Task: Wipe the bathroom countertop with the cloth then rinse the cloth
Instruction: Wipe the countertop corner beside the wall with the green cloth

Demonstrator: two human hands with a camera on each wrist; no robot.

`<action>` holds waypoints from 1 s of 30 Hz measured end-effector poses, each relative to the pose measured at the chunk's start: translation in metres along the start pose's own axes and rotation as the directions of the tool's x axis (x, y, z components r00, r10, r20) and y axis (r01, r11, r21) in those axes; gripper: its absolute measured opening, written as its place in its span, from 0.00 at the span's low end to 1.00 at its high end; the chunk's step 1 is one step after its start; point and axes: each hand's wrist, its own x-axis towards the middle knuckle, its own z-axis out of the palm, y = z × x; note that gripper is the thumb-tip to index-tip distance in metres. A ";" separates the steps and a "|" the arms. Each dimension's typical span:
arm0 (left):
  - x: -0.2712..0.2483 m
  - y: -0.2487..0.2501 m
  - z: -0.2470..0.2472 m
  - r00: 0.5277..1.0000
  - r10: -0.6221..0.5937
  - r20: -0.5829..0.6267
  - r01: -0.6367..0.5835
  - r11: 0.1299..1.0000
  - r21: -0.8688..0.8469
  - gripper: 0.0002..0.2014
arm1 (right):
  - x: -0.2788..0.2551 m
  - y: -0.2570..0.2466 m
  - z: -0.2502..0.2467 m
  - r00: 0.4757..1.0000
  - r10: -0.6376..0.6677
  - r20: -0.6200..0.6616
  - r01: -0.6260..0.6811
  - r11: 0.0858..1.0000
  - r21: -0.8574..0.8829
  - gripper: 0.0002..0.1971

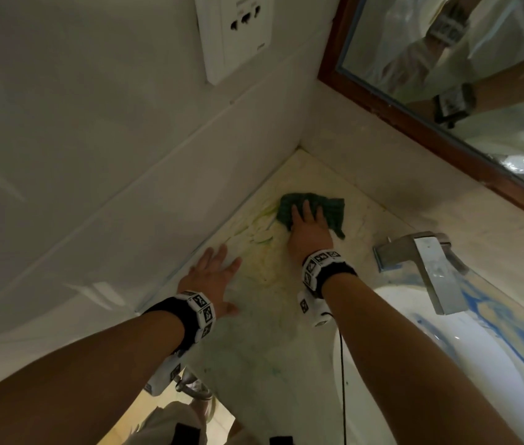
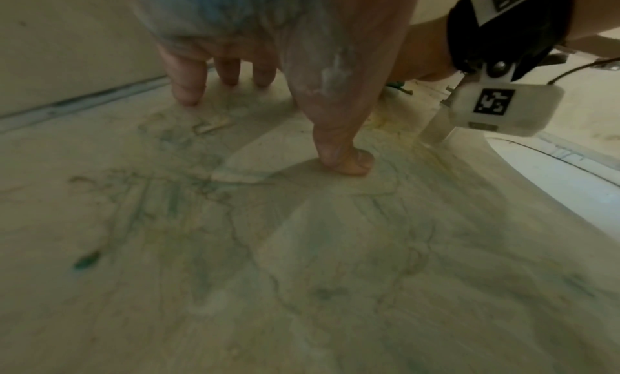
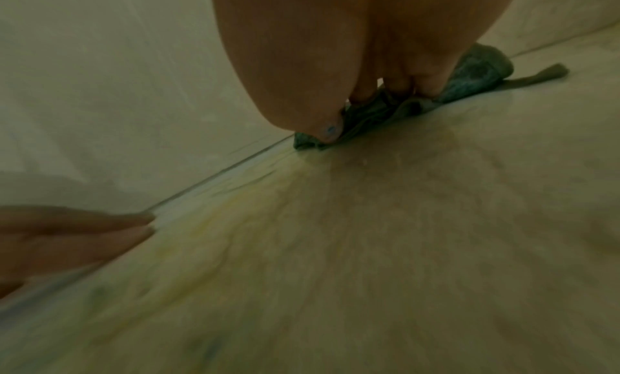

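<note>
A dark green cloth lies crumpled on the pale marble countertop near the back corner. My right hand presses flat on the cloth with straight fingers; the right wrist view shows the cloth bunched under my fingertips. My left hand rests open on the countertop beside the left wall, fingers spread, holding nothing. In the left wrist view its fingertips touch the countertop. Yellow-green smears streak the counter between both hands.
A white basin sits at the right with a chrome faucet over it. White tiled wall with a socket plate runs along the left. A wood-framed mirror hangs at the back right.
</note>
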 end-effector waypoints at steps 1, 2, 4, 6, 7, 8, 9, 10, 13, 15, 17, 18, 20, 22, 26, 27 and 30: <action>0.000 0.000 0.000 1.000 0.003 0.003 -0.003 1.000 0.003 0.55 | -0.009 -0.001 0.004 1.000 -0.013 -0.006 0.013 1.000 -0.004 0.31; -0.001 -0.001 0.000 1.000 0.006 0.008 -0.006 1.000 0.005 0.55 | -0.020 -0.002 0.010 1.000 -0.027 -0.008 0.027 1.000 -0.010 0.31; -0.002 -0.001 0.000 1.000 0.009 0.008 -0.009 1.000 0.003 0.55 | -0.046 -0.003 0.021 0.999 -0.053 -0.001 0.053 0.999 -0.009 0.30; -0.002 -0.001 -0.001 1.000 0.015 0.002 -0.015 1.000 -0.001 0.55 | -0.074 -0.005 0.035 0.997 -0.081 0.012 0.081 0.997 0.001 0.30; -0.003 -0.001 -0.001 1.000 0.018 -0.001 -0.018 1.000 -0.005 0.54 | -0.086 -0.006 0.042 0.995 -0.094 0.018 0.094 0.996 -0.003 0.30; -0.003 -0.002 -0.001 1.000 0.020 0.000 -0.020 1.000 -0.009 0.54 | -0.094 -0.006 0.048 0.994 -0.102 0.027 0.103 0.995 -0.011 0.30; -0.003 -0.001 -0.002 1.000 0.021 0.003 -0.021 1.000 -0.012 0.54 | -0.097 -0.005 0.052 0.994 -0.106 0.039 0.107 0.994 -0.018 0.31; -0.003 -0.001 -0.002 1.000 0.020 0.004 -0.020 1.000 -0.012 0.54 | -0.096 -0.004 0.052 0.993 -0.110 0.053 0.111 0.994 -0.022 0.31; -0.003 -0.001 -0.002 1.000 0.016 0.000 -0.016 1.000 -0.005 0.54 | -0.078 0.000 0.040 0.989 -0.126 0.076 0.127 0.992 -0.005 0.31; -0.002 -0.001 -0.002 1.000 0.016 0.006 -0.016 1.000 -0.003 0.54 | -0.056 0.002 0.022 0.990 -0.118 0.078 0.118 0.993 0.008 0.33; -0.001 -0.002 -0.001 1.000 0.016 0.007 -0.016 1.000 -0.005 0.54 | -0.028 0.000 0.003 0.993 -0.096 0.068 0.095 0.995 0.013 0.33; 0.000 -0.002 0.000 1.000 0.015 0.005 -0.015 1.000 -0.008 0.54 | -0.012 -0.001 -0.007 0.994 -0.086 0.068 0.085 0.996 0.011 0.33; 0.000 -0.002 0.001 1.000 0.016 0.001 -0.016 1.000 -0.004 0.54 | 0.014 -0.006 -0.020 0.994 -0.069 0.086 0.069 0.998 0.006 0.33; 0.000 -0.002 0.002 1.000 0.020 -0.008 -0.020 1.000 -0.005 0.55 | 0.029 -0.008 -0.023 0.995 -0.063 0.083 0.064 0.998 -0.014 0.33; 0.001 -0.003 0.004 1.000 0.021 -0.007 -0.021 1.000 -0.004 0.55 | 0.012 -0.009 -0.010 0.996 -0.085 0.042 0.085 0.996 -0.003 0.32; 0.001 -0.003 0.004 1.000 0.021 -0.007 -0.021 1.000 -0.006 0.55 | 0.000 -0.008 -0.003 0.994 -0.100 0.034 0.101 0.995 -0.003 0.31; 0.002 -0.004 0.004 1.000 0.028 -0.008 -0.028 1.000 -0.007 0.55 | -0.044 0.000 0.023 0.988 -0.152 0.037 0.154 0.988 -0.033 0.31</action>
